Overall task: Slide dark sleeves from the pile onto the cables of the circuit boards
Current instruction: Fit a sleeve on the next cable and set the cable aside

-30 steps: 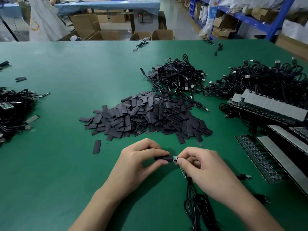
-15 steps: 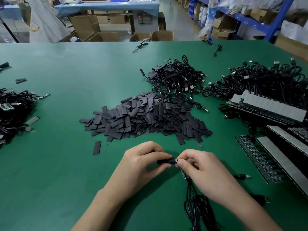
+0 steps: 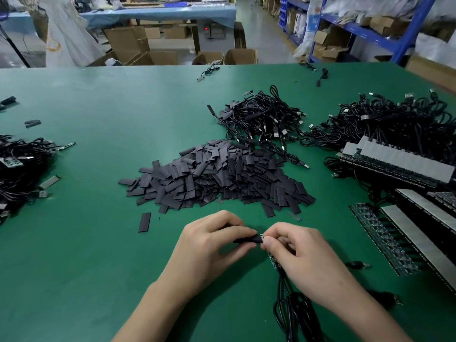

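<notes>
My left hand pinches a dark sleeve between thumb and fingers, low in the middle of the green table. My right hand pinches the end of a small green circuit board, whose tip meets the sleeve's right opening. The board's coiled black cable hangs toward me under my right wrist. Just beyond my hands lies the big pile of dark sleeves.
Tangled black cables lie heaped behind the pile, at the far right and at the left edge. Rows of circuit boards with grey strips fill the right side. One loose sleeve lies left of my hands.
Both hands stayed in place; the sleeve has shifted slightly to the right against the board's tip.
</notes>
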`<state>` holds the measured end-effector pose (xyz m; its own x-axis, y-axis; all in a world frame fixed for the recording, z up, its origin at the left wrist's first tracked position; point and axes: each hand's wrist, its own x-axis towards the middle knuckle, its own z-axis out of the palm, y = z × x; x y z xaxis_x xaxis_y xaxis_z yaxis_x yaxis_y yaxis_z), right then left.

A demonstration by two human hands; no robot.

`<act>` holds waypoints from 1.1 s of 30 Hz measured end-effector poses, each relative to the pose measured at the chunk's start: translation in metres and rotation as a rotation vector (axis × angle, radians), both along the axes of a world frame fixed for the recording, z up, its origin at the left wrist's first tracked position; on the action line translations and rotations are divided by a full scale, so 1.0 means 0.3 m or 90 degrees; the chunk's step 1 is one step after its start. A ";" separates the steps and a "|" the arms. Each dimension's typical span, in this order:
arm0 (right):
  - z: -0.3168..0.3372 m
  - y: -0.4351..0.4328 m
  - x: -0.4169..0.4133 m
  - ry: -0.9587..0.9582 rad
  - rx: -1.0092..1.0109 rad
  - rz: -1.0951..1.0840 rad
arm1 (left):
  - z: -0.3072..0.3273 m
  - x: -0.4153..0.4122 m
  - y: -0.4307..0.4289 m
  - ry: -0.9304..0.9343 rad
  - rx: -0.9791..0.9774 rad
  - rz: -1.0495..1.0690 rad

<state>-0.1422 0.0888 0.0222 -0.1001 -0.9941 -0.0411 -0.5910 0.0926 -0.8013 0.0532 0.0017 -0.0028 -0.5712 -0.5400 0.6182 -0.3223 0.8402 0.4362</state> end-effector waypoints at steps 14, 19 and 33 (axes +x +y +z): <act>-0.001 -0.001 -0.005 -0.026 -0.010 0.007 | 0.003 -0.005 0.008 -0.005 0.026 -0.011; -0.002 -0.007 -0.012 -0.026 -0.011 0.008 | 0.004 -0.006 0.010 -0.033 0.063 -0.007; -0.027 -0.002 0.004 0.030 -0.070 0.009 | 0.006 -0.021 0.028 0.020 0.007 0.058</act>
<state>-0.1410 0.0880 0.0141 -0.0849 -0.9937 0.0733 -0.6291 -0.0036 -0.7773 0.0469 0.0100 -0.0010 -0.5005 -0.5957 0.6283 -0.3833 0.8031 0.4561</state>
